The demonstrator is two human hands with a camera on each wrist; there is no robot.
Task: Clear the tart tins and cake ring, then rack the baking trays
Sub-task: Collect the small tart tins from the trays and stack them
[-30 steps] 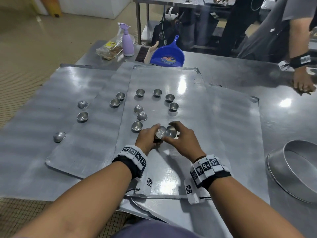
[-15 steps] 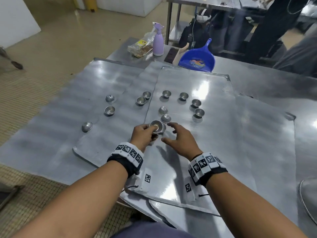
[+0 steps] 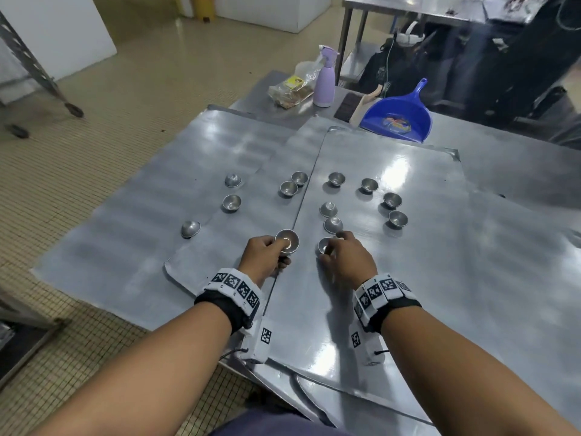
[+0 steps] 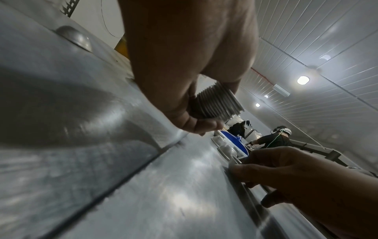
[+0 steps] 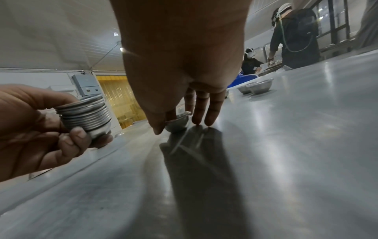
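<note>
**Eleven loose tins outstanding; one nested stack in hand**

Eleven small round silver metal tart tins lie singly on the flat silver baking trays [image 3: 424, 278] that cover the steel surface [image 3: 518, 171], apart from the one now being taken.

Left hand [image 3: 262, 258]: fingers and thumb curled round a nested stack of ribbed silver tart tins [image 5: 85, 116], held just above the trays. The stack's long axis runs roughly upright, tilted a little, open mouths up. Judgement: it is kept this way so each further tin drops straight into the top one.

Right hand [image 3: 344, 262]: thumb and forefinger pinch the rim of a single tart tin [image 5: 177, 123] resting on the near middle tray; the other fingers are straight, tips touching the tray beside it. The tin sits mouth up, slightly tipped. Judgement: the pick is under way, with transfer to the stack close at its left to follow.

Orientation of the remainder: most sit mouth up; several, including the domed tin at far left [image 3: 190, 229], lie inverted and will likely need turning before nesting.

The cake ring is not in view. Trays are not yet racked.

Also present: lilac spray bottle [image 3: 324, 78], blue plastic dustpan [image 3: 397, 118].
</note>
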